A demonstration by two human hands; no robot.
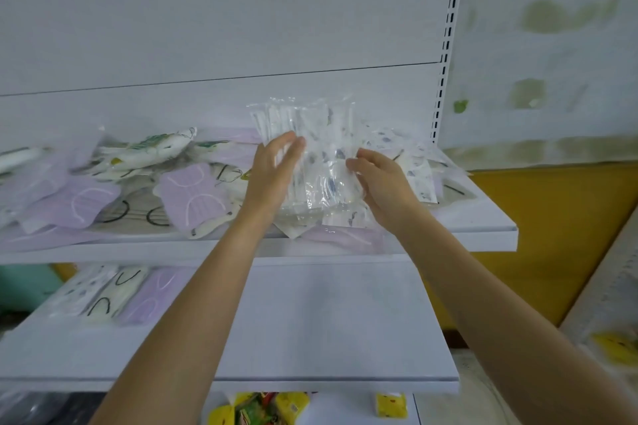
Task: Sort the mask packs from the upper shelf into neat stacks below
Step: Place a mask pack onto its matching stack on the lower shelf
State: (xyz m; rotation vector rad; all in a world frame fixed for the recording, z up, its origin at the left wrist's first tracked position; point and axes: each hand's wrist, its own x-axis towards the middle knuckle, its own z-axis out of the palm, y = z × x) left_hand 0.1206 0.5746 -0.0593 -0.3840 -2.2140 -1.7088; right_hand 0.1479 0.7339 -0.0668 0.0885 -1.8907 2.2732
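Observation:
A bundle of clear-wrapped white mask packs with small blue prints (321, 148) stands on edge above the upper shelf (476, 228). My left hand (272, 176) holds its left side, fingers curled round the packs. My right hand (383, 183) grips its right side. Loose lilac mask packs (193, 197) and white packs with green and black prints (152, 148) lie scattered across the upper shelf to the left. On the lower shelf (328, 321), at its far left, three short stacks lie side by side: blue-print (81, 286), white with black loops (115, 293) and lilac (152, 297).
A slotted white upright (448, 28) borders the shelving on the right. Beyond it are a stained wall and a yellow panel (552, 235). Yellow packets (262, 407) lie below the lower shelf.

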